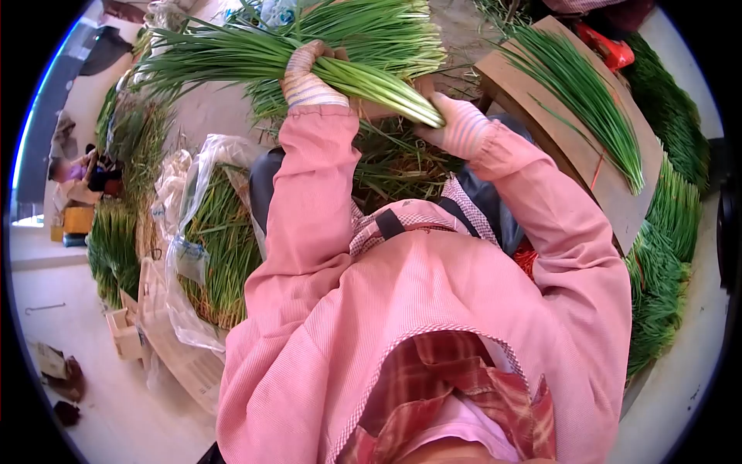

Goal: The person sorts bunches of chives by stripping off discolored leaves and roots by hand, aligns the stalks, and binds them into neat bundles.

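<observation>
A bunch of garlic chives (375, 87) lies across both my hands, its green leaves spreading to the left and its pale stem ends to the right. My left hand (309, 76), in a striped glove with bare fingertips, is wrapped round the middle of the bunch. At the pale ends, my right hand (457, 126) grips with the thumb on the near side; its other fingers are partly hidden behind the stems. Just beyond, a larger pile of chives (386, 35) lies with its pale ends to the right.
On my right, a loose bunch (591, 100) rests on a brown board (541, 100), with a red object (604, 48) behind. More chives (665, 255) line the right side. At left stands a plastic-lined bundle (220, 247). Another person (81, 170) sits far left. Leaf scraps (402, 162) lie between my knees.
</observation>
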Available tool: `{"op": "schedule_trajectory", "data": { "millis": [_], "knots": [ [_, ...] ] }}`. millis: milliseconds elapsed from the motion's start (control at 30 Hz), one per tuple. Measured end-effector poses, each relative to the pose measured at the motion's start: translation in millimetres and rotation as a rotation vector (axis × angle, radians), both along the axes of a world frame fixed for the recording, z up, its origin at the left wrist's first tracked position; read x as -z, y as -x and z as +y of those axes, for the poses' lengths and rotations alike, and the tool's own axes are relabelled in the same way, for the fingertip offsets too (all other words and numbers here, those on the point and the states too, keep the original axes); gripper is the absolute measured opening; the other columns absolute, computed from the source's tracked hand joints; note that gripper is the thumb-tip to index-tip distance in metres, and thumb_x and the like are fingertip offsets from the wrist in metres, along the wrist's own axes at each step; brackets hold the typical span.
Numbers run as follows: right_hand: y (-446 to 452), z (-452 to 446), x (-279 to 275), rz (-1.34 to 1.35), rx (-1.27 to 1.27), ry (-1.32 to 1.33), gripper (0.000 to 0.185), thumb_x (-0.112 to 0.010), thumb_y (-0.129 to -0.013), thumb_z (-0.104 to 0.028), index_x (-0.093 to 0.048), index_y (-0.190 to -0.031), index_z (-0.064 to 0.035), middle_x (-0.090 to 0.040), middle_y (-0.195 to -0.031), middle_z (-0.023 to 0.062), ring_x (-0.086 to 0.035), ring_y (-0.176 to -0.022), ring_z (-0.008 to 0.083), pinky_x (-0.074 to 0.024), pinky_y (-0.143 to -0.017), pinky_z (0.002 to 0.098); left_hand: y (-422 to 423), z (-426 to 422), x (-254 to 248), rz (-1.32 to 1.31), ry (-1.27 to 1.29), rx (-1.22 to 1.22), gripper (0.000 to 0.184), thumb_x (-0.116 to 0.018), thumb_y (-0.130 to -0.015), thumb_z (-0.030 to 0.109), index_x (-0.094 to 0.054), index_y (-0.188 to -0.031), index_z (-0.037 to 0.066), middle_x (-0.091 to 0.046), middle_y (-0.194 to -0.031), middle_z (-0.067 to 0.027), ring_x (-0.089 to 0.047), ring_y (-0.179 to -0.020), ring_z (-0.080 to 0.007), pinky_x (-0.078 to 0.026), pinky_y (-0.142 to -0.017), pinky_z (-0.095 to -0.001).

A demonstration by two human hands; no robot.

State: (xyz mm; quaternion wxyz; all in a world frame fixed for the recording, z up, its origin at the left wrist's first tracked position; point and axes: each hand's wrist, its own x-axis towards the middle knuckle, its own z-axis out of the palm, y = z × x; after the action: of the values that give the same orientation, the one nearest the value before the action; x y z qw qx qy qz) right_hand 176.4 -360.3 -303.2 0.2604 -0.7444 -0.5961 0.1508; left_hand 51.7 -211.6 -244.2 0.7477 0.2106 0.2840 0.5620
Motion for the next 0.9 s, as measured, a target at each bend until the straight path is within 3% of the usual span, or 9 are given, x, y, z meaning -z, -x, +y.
{"op": "schedule_trajectory", "data": {
  "millis": [133, 233, 267, 300, 367, 533, 633, 800, 900],
  "knots": [
    [-47.7, -56.7, 12.4, -0.039, -0.193, 0.34, 0.03, -0.058, -0.067, -0.024, -0.058, -0.091, -0.0063, -0.06, -0.085, 0.0141, -0.057, -0.082, 0.0259, -0.0448, -0.071, 0.0322, 41.0, 42.2, -16.6, -0.192, -0.13, -0.012, 0.009, -0.056, -0.063, 0.005, -0.048, -0.063, 0.001, -0.05, -0.06, -0.0108, -0.052, -0.059, -0.0271, -0.048, -0.057, -0.0373],
    [-95.7, -54.5, 7.6, 0.222, -0.085, -0.068, 0.026, -0.059, -0.073, -0.02, -0.057, -0.093, -0.0036, -0.058, -0.082, 0.0102, -0.054, -0.075, 0.017, -0.0433, -0.07, 0.0279, 44.8, 44.7, -20.0, -0.154, -0.255, 0.067, 0.009, -0.056, -0.065, 0.005, -0.049, -0.062, 0.001, -0.051, -0.06, -0.011, -0.052, -0.058, -0.0271, -0.048, -0.059, -0.0385],
    [-85.1, -48.3, -29.8, 0.5, 0.125, 0.037, 0.026, -0.054, -0.075, -0.007, -0.052, -0.101, -0.0001, -0.055, -0.088, 0.0084, -0.052, -0.082, 0.0144, -0.0429, -0.071, 0.0259, 37.4, 35.5, -21.9, -0.211, -0.208, 0.069, 0.009, -0.057, -0.065, 0.004, -0.049, -0.063, 0.001, -0.051, -0.06, -0.0109, -0.052, -0.058, -0.0272, -0.048, -0.059, -0.0383],
    [-87.2, -44.4, -42.1, 0.269, 0.045, -0.177, 0.032, -0.055, -0.076, -0.01, -0.048, -0.105, 0.0023, -0.053, -0.088, 0.008, -0.05, -0.081, 0.0122, -0.0423, -0.07, 0.024, 25.6, 23.0, -20.8, -0.27, -0.158, 0.077, 0.009, -0.057, -0.064, 0.002, -0.049, -0.064, 0.001, -0.051, -0.061, -0.0107, -0.052, -0.058, -0.0272, -0.048, -0.058, -0.0382],
    [-42.2, -48.9, -95.1, 0.707, 0.003, -0.204, 0.061, -0.061, -0.069, -0.009, -0.032, -0.123, -0.0004, -0.052, -0.091, 0.0074, -0.05, -0.081, 0.0135, -0.0428, -0.071, 0.0244, 6.4, 8.7, -12.2, -0.169, -0.196, 0.246, 0.01, -0.058, -0.065, 0.001, -0.048, -0.066, 0.002, -0.05, -0.062, -0.0098, -0.052, -0.059, -0.0251, -0.048, -0.058, -0.0364],
    [-9.5, -37.4, -90.8, 0.141, -0.033, -0.041, 0.084, -0.069, -0.056, -0.007, -0.024, -0.126, -0.0022, -0.051, -0.106, 0.0161, -0.05, -0.098, 0.0252, -0.0393, -0.084, 0.0284, -56.5, -51.2, -19.7, -0.136, 0.068, 0.494, 0.011, -0.06, -0.066, 0.005, -0.049, -0.067, 0.003, -0.051, -0.065, -0.0094, -0.053, -0.061, -0.0247, -0.048, -0.056, -0.0371],
    [-37.2, -44.3, -35.1, -0.039, 0.155, -0.12, 0.066, -0.067, -0.058, -0.016, -0.035, -0.115, -0.0058, -0.055, -0.091, 0.0204, -0.054, -0.088, 0.0332, -0.0425, -0.074, 0.0372, -87.7, -62.1, 10.4, -0.294, -0.081, 0.72, 0.016, -0.061, -0.066, 0.006, -0.051, -0.078, 0.001, -0.054, -0.068, -0.0105, -0.055, -0.064, -0.0267, -0.049, -0.058, -0.0406],
    [-73.5, -144.7, -76.8, -0.299, 0.259, 0.094, 0.058, -0.056, -0.066, -0.004, -0.033, -0.119, -0.0073, -0.055, -0.091, 0.0207, -0.054, -0.084, 0.0352, -0.0444, -0.073, 0.0367, -117.9, -63.9, 9.6, -0.515, 0.131, 0.674, 0.022, -0.061, -0.067, 0.013, -0.052, -0.086, 0.004, -0.057, -0.077, -0.0127, -0.056, -0.07, -0.0276, -0.049, -0.066, -0.0424],
    [-92.8, -184.8, -117.8, -0.51, 0.409, 0.341, 0.053, -0.06, -0.067, -0.009, -0.037, -0.115, -0.0066, -0.056, -0.088, 0.0178, -0.056, -0.08, 0.0319, -0.0452, -0.069, 0.036, -154.7, -21.0, 41.2, -0.302, 0.304, 0.584, 0.018, -0.056, -0.071, 0.019, -0.056, -0.082, 0.005, -0.06, -0.082, -0.0098, -0.057, -0.075, -0.0283, -0.046, -0.073, -0.0437]
  ]
}}
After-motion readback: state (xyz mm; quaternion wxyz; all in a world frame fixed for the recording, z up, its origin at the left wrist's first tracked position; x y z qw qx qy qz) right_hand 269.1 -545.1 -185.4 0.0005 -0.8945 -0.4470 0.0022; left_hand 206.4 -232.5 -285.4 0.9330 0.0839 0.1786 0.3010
